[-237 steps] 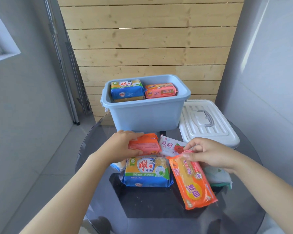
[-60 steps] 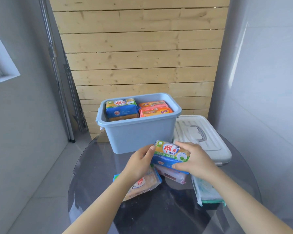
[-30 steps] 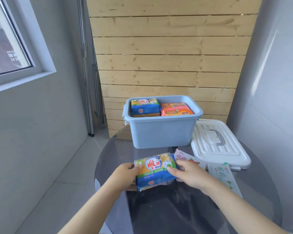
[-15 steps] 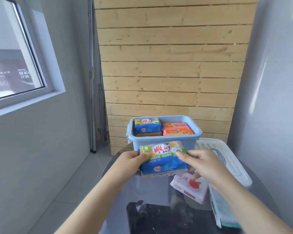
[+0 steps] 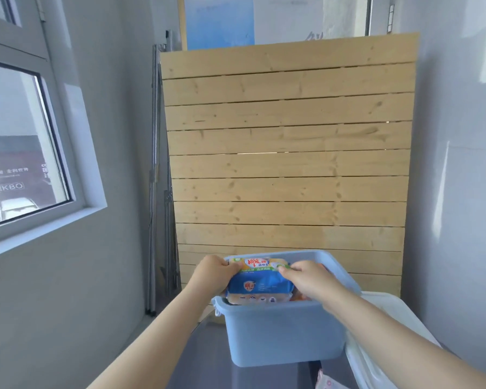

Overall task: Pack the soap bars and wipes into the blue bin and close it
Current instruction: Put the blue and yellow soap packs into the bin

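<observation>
The blue bin (image 5: pixel 281 335) stands open on the dark glass table (image 5: pixel 197 369). A blue and yellow soap pack (image 5: pixel 257 279) sits over the bin's left half, at rim height. My left hand (image 5: pixel 212 273) grips its left end and my right hand (image 5: pixel 306 276) grips its right end. An orange soap bar (image 5: pixel 300 297) shows in the bin under my right hand. Other contents are hidden by the pack and my hands. A pink wipes pack (image 5: pixel 324 383) peeks in at the bottom edge of the view.
The white lid (image 5: pixel 387 313) lies on the table right of the bin, partly behind my right forearm. A wooden slat panel (image 5: pixel 286 153) leans on the wall behind the bin. A window (image 5: pixel 17 141) is on the left wall. Metal poles (image 5: pixel 159 175) stand beside the panel.
Both hands have lifted the blue and yellow soap pack from the table in front of the bin up and over into the bin. The camera has tilted upward.
</observation>
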